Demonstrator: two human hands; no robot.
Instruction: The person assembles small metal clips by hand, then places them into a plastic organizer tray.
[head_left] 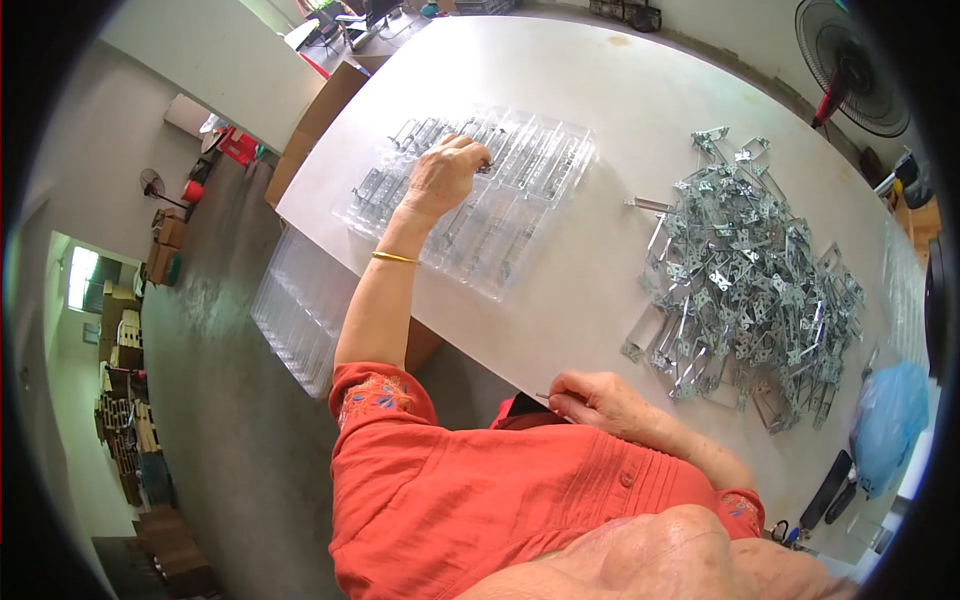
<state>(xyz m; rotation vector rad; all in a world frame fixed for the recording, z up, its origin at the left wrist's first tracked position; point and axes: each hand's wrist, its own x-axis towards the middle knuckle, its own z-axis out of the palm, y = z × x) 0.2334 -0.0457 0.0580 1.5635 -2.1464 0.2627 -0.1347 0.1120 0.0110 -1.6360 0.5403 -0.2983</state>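
My left hand (445,175) reaches over a clear plastic tray (485,235) on the white table. Its fingers are pinched together at a slot near the tray's middle; a small dark bit shows at the fingertips, too hidden to name. Metal brackets (380,188) lie in rows in several of the tray's slots. My right hand (595,400) is closed at the table's front edge, close to my body. A thin metal piece (543,396) sticks out from its fingers. A big heap of loose metal brackets (745,275) lies to its right.
More clear trays (298,300) are stacked below the table's left edge, near a cardboard box (315,125). A blue plastic bag (888,425) and a black object (828,487) lie at the table's right end. A fan (850,70) stands beyond the far right corner.
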